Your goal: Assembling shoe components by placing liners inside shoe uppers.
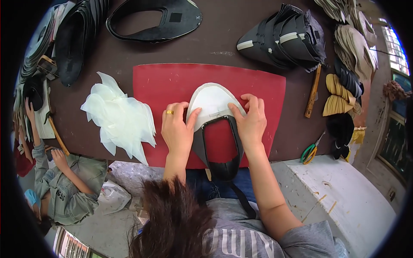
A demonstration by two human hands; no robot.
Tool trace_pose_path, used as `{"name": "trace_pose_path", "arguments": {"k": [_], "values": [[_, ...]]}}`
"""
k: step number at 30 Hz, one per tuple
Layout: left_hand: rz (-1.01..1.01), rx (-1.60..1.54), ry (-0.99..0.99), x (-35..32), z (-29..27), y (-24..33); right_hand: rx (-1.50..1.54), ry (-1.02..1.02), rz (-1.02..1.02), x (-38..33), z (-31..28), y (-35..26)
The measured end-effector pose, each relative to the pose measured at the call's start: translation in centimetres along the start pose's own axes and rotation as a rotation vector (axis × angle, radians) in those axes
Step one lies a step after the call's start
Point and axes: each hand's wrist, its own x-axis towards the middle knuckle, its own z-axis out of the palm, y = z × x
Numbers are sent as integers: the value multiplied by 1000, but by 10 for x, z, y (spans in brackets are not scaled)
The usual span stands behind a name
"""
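Observation:
A shoe upper (228, 169) lies over a red mat (266, 90), its toe pointing away from me and its black-edged opening toward me. White lining (211, 96) covers its toe part, with a small pale patch near the opening. My left hand (177, 127), with a ring on one finger, pinches the upper's left edge between thumb and fingers. On the opposite edge, my right hand (251, 122) has its thumb pressed on the white lining and its fingers curled at the rim. The fingertips under the edges are partly hidden.
Thin whitish sheets (118, 116) are piled left of the mat. Black uppers (284, 38) are bundled at the far right, near a wooden-handled tool (313, 92). Scissors (310, 152) lie at the right table edge. A co-worker (73, 185) sits at the left.

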Motion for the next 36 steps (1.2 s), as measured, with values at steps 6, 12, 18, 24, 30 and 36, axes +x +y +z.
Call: {"name": "trace_pose_path", "arguments": {"k": [6, 12, 18, 24, 30, 36], "values": [[-598, -1278, -475, -3, -14, -12, 555, -336, 82, 8, -22, 24], [-701, -1645, -566, 3, -14, 1, 796, -493, 558, 20, -55, 18], [-635, -1780, -559, 17, -19, -4, 1244, -967, 364, -15, -96, 50], [-744, -1822, -405, 27, -25, 10, 617, 73, 215, 73, -217, 0], [-595, -1497, -521, 6, -8, 2, -305, 339, 215, 248, -146, 49], [-510, -1467, -460, -4, -13, -12, -362, 59, 95, 207, -38, -60]]}}
